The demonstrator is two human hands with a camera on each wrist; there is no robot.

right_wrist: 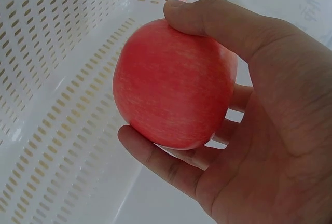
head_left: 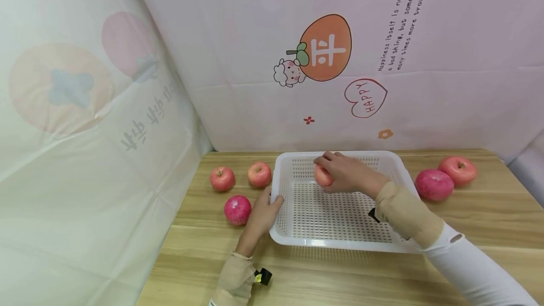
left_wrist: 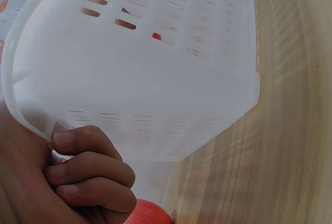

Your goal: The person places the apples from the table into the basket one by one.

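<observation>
My right hand (head_left: 349, 173) grips a red apple (head_left: 323, 175) over the far part of a white plastic basket (head_left: 340, 244). In the right wrist view thumb and fingers wrap round the same apple (right_wrist: 174, 86), with the perforated basket wall (right_wrist: 41, 32) behind it. My left hand (head_left: 264, 211) holds the basket's left rim. The left wrist view shows its curled fingers (left_wrist: 93, 175) under the rim, against the outer side of the basket (left_wrist: 129, 79).
Left of the basket lie two red apples (head_left: 222, 179), (head_left: 259, 174) and a pinker apple (head_left: 237, 210). On its right a pink apple (head_left: 434, 184) touches a larger red apple (head_left: 458, 171). A printed cloth (head_left: 255, 112) hangs behind the wooden table (head_left: 340, 282).
</observation>
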